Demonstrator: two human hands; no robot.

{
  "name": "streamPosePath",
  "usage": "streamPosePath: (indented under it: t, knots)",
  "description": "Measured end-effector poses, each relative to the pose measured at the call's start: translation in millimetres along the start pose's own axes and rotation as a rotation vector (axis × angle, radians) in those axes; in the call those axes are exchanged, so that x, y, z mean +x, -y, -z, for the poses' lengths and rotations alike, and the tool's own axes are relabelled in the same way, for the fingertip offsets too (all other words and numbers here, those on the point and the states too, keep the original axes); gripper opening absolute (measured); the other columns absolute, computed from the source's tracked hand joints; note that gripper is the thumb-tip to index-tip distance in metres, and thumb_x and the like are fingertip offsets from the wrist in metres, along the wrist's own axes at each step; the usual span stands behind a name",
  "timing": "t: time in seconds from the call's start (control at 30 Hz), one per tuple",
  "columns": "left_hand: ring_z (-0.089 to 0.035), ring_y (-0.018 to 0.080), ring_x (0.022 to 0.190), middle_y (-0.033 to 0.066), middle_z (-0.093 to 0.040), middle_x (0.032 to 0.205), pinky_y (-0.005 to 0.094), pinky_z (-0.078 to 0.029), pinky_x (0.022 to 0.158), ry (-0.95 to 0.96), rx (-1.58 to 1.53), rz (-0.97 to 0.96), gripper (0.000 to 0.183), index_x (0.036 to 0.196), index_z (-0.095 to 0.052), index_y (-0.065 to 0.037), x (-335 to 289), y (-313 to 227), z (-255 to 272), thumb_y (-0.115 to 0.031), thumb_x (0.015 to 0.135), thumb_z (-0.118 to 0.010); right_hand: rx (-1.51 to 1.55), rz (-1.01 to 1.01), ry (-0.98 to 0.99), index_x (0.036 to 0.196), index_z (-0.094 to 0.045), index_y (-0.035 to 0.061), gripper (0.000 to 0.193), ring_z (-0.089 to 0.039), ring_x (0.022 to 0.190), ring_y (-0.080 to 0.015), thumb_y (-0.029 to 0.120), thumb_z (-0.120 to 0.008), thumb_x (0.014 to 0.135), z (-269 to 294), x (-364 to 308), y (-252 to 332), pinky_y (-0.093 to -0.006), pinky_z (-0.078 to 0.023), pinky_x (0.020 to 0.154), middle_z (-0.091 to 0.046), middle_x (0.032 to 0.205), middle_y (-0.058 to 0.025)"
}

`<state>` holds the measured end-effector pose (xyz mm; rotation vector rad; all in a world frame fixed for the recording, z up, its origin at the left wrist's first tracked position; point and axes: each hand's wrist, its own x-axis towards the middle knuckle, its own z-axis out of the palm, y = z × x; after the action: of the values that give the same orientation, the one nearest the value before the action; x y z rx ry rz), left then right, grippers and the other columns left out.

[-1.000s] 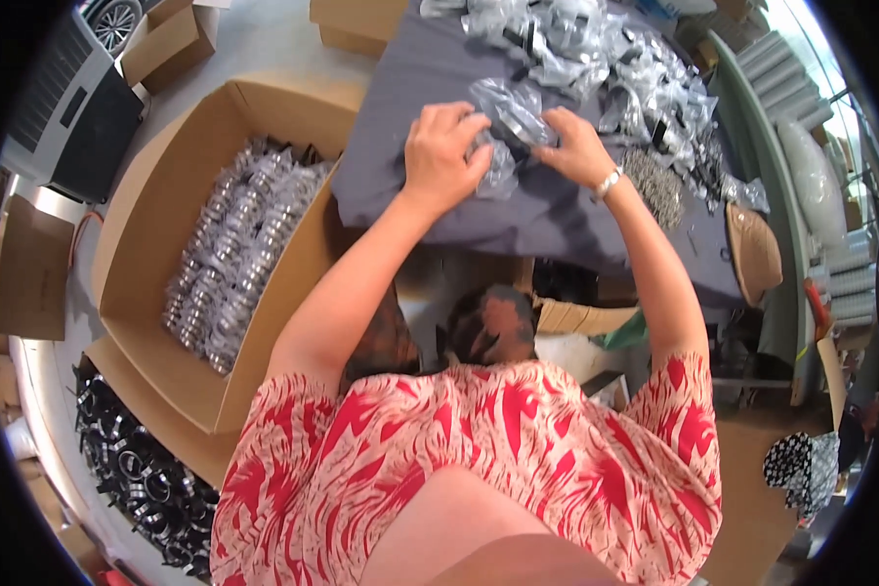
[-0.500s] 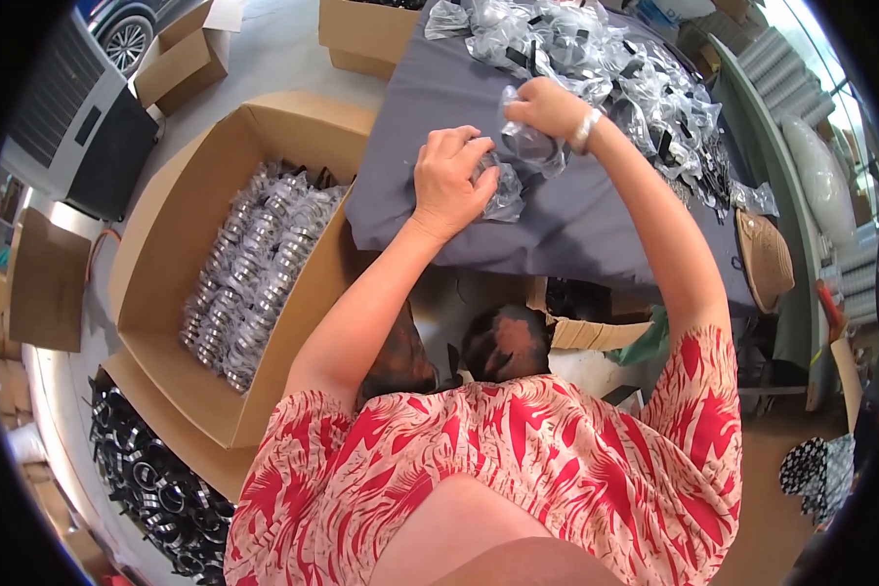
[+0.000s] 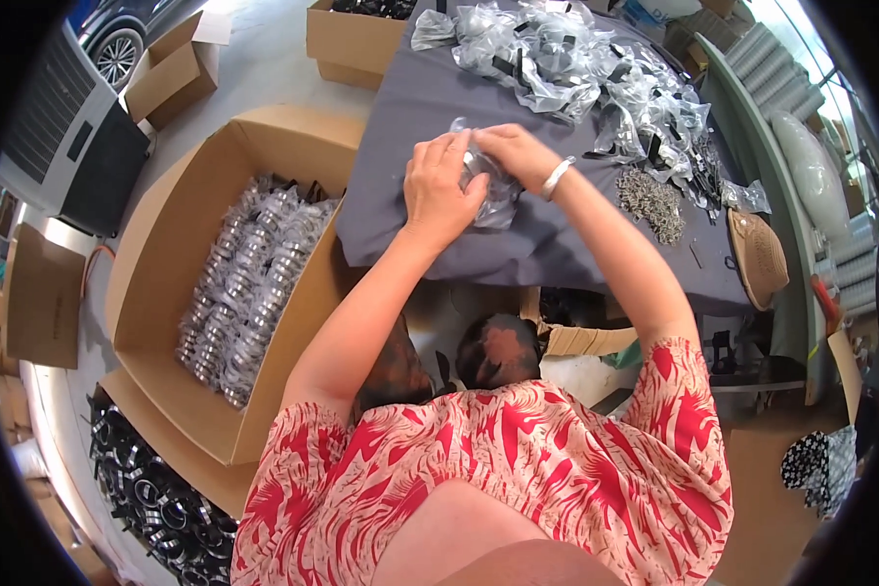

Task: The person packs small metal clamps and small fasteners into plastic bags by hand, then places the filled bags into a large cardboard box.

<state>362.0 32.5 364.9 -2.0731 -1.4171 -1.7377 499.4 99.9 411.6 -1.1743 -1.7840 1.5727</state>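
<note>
Hands together on table centre: left hand (image 3: 441, 188) and right hand (image 3: 514, 152), fingers clamped on clear plastic bag (image 3: 488, 186). Right has drawn back from bag pile (image 3: 576, 68) at 1 o'clock; packing underway.

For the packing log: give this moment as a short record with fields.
left hand: left hand on a clear plastic bag, fingers curled over it
right hand: right hand on the same bag from the far side, bracelet at the wrist
surface: grey cloth table
behind the hands: heap of clear bagged parts
right of the hands: small pile of metal pieces
left of the table: open cardboard box with rows of bagged items
</note>
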Motion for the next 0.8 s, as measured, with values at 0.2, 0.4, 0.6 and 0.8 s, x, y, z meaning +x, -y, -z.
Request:
streamPosePath:
  t: [0.2,0.4,0.6,0.8]
  knots:
    - [-0.052,0.0252,0.093,0.009,-0.058,0.1,0.0389,-0.039,0.074,0.215,0.159,0.06,0.042,0.099,-0.061,-0.009,12,-13,5,-0.025,0.061,-0.07,-0.053,0.17,-0.288,0.106,-0.054,-0.0052,0.052,-0.054,0.091,-0.0163,0.043,-0.043,0.089,-13,4,-13,-0.0289,-0.042,0.081,-0.059,0.097,-0.013]
    - [-0.053,0.025,0.088,0.0076,-0.06,0.099,0.0382,-0.04,0.071,0.146,0.101,0.124,0.033,0.093,-0.065,-0.017,9,-8,1,-0.029,0.063,-0.07,-0.302,0.253,-0.205,0.098,-0.057,-0.0028,0.055,-0.058,0.081,-0.0258,0.049,-0.04,0.089,-5,2,-2,-0.0333,-0.044,0.074,-0.061,0.088,-0.0164]
    - [-0.053,0.0248,0.088,0.0076,-0.06,0.098,0.0376,-0.041,0.07,0.147,0.063,0.133,0.035,0.096,-0.066,-0.018,10,-12,-4,-0.031,0.063,-0.071,-1.159,0.369,-0.771,0.075,-0.061,0.0016,0.02,-0.058,0.079,-0.0377,0.019,-0.051,0.079,75,39,30,-0.0459,-0.045,0.068,-0.06,0.079,-0.022]
    - [-0.052,0.0245,0.087,0.0067,-0.059,0.097,0.037,-0.041,0.07,0.119,0.068,0.152,0.035,0.096,-0.066,-0.018,11,-11,0,-0.029,0.063,-0.072,-1.393,-0.1,-0.592,0.088,-0.064,0.0033,0.026,-0.061,0.085,-0.0344,0.023,-0.059,0.072,90,67,35,-0.041,-0.047,0.076,-0.064,0.089,-0.0179]
